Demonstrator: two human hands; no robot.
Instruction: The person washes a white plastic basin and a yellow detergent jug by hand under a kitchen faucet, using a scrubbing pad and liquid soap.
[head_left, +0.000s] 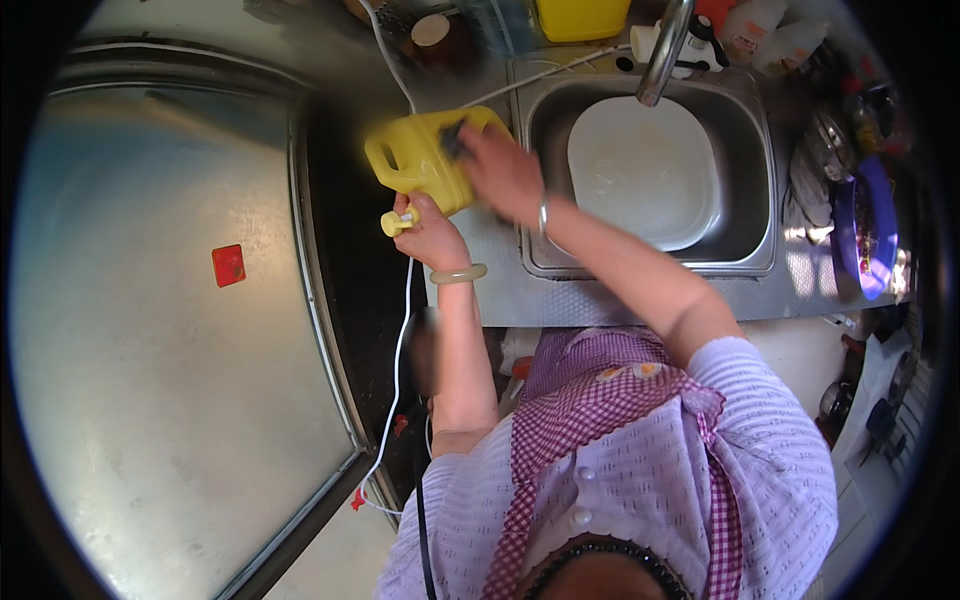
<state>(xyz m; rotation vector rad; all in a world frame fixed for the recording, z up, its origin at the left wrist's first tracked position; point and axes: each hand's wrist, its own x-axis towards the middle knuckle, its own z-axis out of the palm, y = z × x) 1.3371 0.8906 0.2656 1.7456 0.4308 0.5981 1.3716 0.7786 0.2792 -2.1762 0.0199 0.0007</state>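
Observation:
A yellow plastic jug (427, 154) with a moulded handle lies tilted on its side, left of the sink. My left hand (431, 232) grips it near the neck, close to its pale yellow pump cap (397, 223). Blurred by motion, my right hand (504, 169) is against the side of the jug. Its fingers hold a small dark pad (453, 140), perhaps a scouring pad, pressed to the yellow plastic. The jug's far end is partly hidden behind my right hand.
To the right, a white plastic basin (641, 172) sits in a stainless-steel sink (761, 217) under a faucet (664, 56). A white cable (397, 360) hangs at the counter's left end. A purple basin (874, 225) stands far right. A yellow container (583, 19) is behind.

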